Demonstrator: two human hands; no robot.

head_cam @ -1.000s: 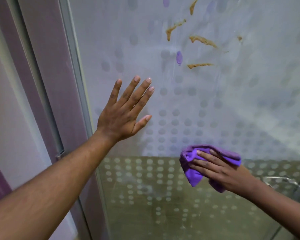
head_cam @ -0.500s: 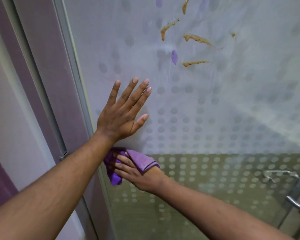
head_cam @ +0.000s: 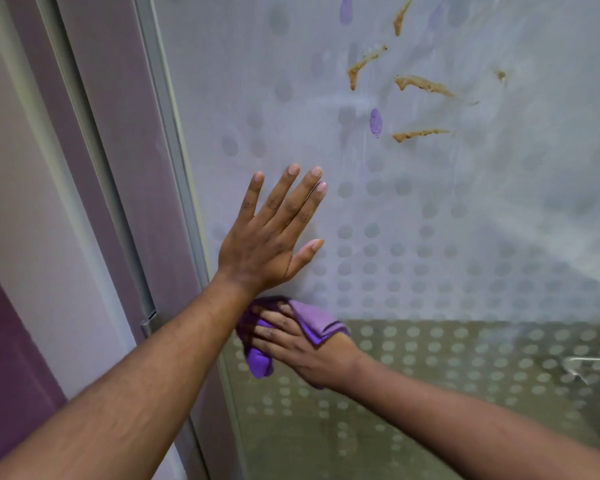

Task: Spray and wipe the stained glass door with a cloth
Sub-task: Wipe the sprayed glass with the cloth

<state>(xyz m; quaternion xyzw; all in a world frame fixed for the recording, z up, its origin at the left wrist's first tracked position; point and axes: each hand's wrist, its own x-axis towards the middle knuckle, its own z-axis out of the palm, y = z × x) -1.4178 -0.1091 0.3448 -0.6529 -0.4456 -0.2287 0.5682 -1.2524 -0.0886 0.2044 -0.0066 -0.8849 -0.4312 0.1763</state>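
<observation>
**Hands low on the glass, stains up at 1 o'clock**

Left hand (head_cam: 272, 237) lies flat on the glass door (head_cam: 499, 237), fingers straight and spread, palm against the pane, holding nothing. It sits just inside the grey door frame (head_cam: 174, 168), which runs along the pane's left edge.

Right hand (head_cam: 298, 348) is directly below it, at 6 o'clock from the left palm. Its fingers press a bunched purple cloth (head_cam: 312, 323) against the glass; whether the thumb curls round the cloth cannot be told. The right forearm passes under the left wrist, so the arms cross.

Brown stains (head_cam: 423, 84): several smears high on the pane, well apart from both hands, at roughly 1 o'clock from the cloth. Most smears have their long axes running roughly 8 to 2 o'clock, or level. A small spot (head_cam: 499, 76) sits further right. No spray bottle in view.

Judgement: the cloth hand is the working hand, and the left hand looks to be bracing. Cloth has to travel up and rightward to reach the smears; the left hand lies just left of that path. Wiping stage, stains not yet reached.

Door handle (head_cam: 582, 367) shows faintly at lower right, around 3 o'clock from the cloth.
</observation>
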